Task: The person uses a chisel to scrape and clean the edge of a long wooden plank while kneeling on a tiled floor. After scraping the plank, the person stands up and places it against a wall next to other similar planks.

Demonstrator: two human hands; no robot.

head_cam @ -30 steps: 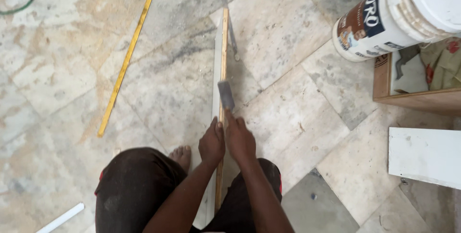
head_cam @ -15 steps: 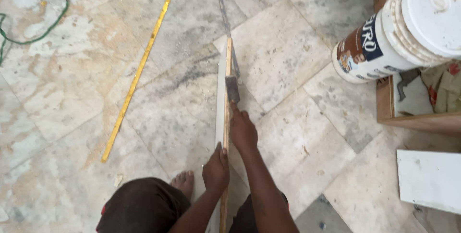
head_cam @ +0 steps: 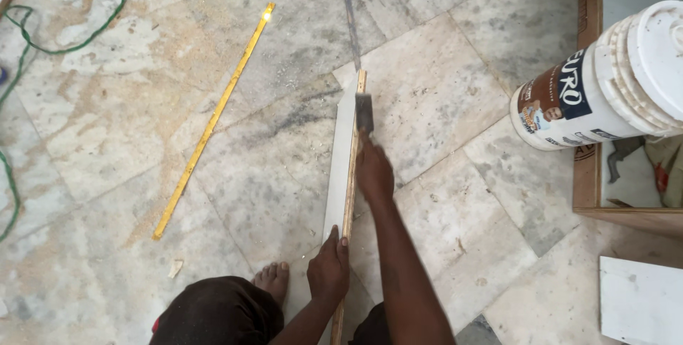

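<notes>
On marble floor (head_cam: 270, 174), left grip (head_cam: 329, 270) holds board (head_cam: 348, 188), right grip (head_cam: 373, 171) scraper (head_cam: 364, 112).

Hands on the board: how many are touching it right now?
2. The left hand grips the board near its close end. The right hand sits further along the edge, holding a flat metal tool against it.

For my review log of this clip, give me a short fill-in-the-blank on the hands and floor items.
1. The right hand pushes a flat metal blade tool along the board's ____ edge.
2. The left hand steadies the long thin white-faced board, which stands on ____.
3. The long yellow ruler lies on the ____ floor.

Missing: top; edge; stone-tiled
</notes>
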